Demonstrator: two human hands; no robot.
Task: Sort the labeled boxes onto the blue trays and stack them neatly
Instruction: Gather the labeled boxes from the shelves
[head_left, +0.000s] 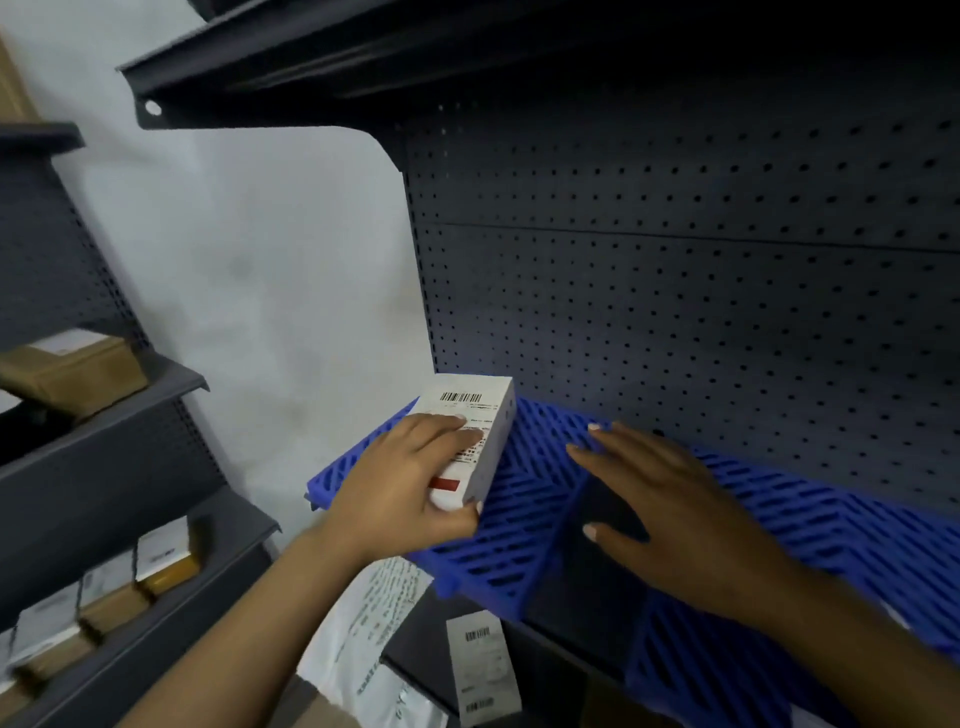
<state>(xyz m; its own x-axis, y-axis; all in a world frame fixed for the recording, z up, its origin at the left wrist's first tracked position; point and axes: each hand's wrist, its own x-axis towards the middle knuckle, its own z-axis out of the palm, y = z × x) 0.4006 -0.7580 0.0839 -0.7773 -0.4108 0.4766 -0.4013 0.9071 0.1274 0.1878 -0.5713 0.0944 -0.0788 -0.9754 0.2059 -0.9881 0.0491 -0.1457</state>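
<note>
Above the blue tray (524, 525) the shelf bay stands open up to the dark shelf (363, 47) overhead, closed behind by the pegboard (675, 291), with only a white box (475, 431) at its left end.

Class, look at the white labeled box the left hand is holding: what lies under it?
Under the white labeled box, gripped by the left hand, lies the blue slatted tray. The tray surface directly beneath box and hand is covered.
</note>
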